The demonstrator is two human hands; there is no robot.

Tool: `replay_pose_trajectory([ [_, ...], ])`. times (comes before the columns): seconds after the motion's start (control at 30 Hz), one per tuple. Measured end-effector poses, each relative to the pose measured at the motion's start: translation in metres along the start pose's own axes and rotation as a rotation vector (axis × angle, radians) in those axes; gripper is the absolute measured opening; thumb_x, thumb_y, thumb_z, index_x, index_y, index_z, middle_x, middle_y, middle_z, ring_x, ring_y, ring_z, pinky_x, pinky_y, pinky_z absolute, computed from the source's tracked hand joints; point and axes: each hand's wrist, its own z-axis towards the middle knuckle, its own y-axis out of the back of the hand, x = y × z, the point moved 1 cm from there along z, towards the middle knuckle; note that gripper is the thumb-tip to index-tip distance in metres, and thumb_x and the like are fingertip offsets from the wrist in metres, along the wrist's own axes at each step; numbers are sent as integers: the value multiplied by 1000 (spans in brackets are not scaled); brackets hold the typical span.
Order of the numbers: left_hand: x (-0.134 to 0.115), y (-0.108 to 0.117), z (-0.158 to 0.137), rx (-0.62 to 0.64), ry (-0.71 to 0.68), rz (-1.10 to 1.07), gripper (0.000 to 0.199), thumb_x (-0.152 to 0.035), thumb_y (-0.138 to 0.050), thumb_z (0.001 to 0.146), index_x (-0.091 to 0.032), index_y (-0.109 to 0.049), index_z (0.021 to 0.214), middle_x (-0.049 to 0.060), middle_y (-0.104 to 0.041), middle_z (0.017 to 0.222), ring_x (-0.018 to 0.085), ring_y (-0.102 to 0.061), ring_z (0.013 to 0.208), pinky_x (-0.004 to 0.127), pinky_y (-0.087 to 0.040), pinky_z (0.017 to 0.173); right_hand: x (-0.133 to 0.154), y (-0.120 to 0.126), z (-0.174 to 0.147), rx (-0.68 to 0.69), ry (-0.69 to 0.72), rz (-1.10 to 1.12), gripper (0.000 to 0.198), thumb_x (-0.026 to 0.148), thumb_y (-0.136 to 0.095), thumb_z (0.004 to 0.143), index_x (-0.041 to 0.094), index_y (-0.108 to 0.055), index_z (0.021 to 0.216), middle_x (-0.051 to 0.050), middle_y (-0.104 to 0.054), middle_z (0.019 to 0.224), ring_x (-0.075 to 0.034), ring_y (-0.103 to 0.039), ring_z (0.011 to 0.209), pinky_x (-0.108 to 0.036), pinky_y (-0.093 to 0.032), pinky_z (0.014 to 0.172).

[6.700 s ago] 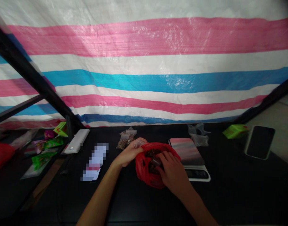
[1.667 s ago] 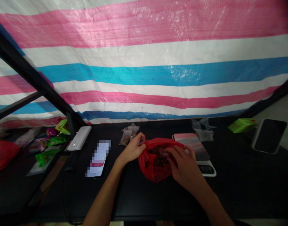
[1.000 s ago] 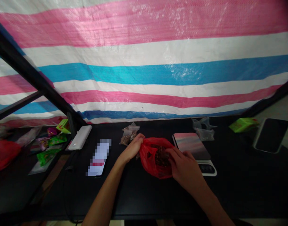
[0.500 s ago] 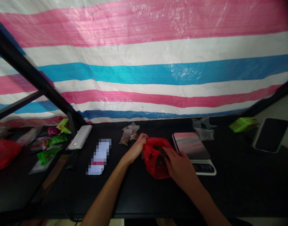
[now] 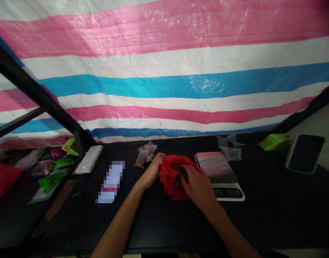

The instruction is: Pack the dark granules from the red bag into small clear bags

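A red plastic bag [image 5: 168, 186] stands on the black table with its mouth facing up. Small brown dried bits [image 5: 177, 167] show inside it. My left hand [image 5: 153, 170] pinches the bag's left rim between thumb and fingers. Over the opening from the right comes my right hand [image 5: 198, 184], its thumb and fingers apart and bent down among the bits; the fingertips are partly hidden. Behind my left hand lie small clear zip bags [image 5: 141, 157] holding similar brown bits. Close to my right hand sits a flat scale [image 5: 218, 168] with a shiny plate and a dark display.
On the left lie a phone [image 5: 110, 182] with a blurred screen and a white power bank [image 5: 89, 159]. Empty clear bags [image 5: 231, 152], a green box [image 5: 274, 141] and a propped dark-screened device [image 5: 305, 153] are at the right. A black frame [image 5: 46, 100] and striped sheet [image 5: 180, 86] stand behind.
The view has shifted slightly. My right hand has moved a little left over the bag's mouth, and the bag's right side has folded inward. My left hand keeps its hold on the rim.
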Motion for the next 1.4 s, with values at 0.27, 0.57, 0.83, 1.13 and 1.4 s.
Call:
replay_pose_trajectory([
  [0.27, -6, 1, -2, 23, -88, 74, 19, -18, -58, 75, -20, -56, 94, -3, -53, 87, 13, -50, 76, 21, -39, 67, -5, 1, 14, 50, 72, 51, 38, 19, -57, 93, 18, -60, 131, -12, -68, 130, -29, -64, 116, -41, -42, 99],
  [0.57, -12, 1, -3, -53, -130, 64, 18, -25, -70, 81, -19, -58, 93, -2, -57, 88, 13, -55, 81, 23, -43, 74, -8, 7, 29, 84, 132, 165, 38, 17, -62, 88, 20, -63, 126, -9, -72, 125, -27, -65, 117, -39, -42, 102],
  [0.83, -23, 10, -3, -170, -362, 337, 29, -44, -69, 90, -20, -53, 97, 0, -59, 94, 15, -59, 89, 27, -48, 83, -18, 1, 31, -19, -3, 387, 36, 22, -64, 89, 22, -61, 125, -6, -75, 116, -25, -69, 101, -37, -49, 90],
  [1.13, -11, -3, -8, -186, -583, 1048, 13, -32, -65, 94, -21, -60, 92, 2, -65, 88, 19, -61, 85, 31, -45, 79, -16, 7, 31, -238, 154, 495, 38, 17, -63, 89, 24, -61, 126, -8, -70, 119, -26, -63, 109, -43, -50, 97],
  [1.4, 0, -15, -9, -152, -484, 1157, 6, -20, -62, 91, -20, -59, 96, 3, -67, 92, 22, -64, 86, 32, -46, 78, -5, 5, 23, -207, 318, 411, 44, 13, -63, 91, 28, -63, 133, -7, -65, 126, -26, -59, 115, -48, -49, 102],
])
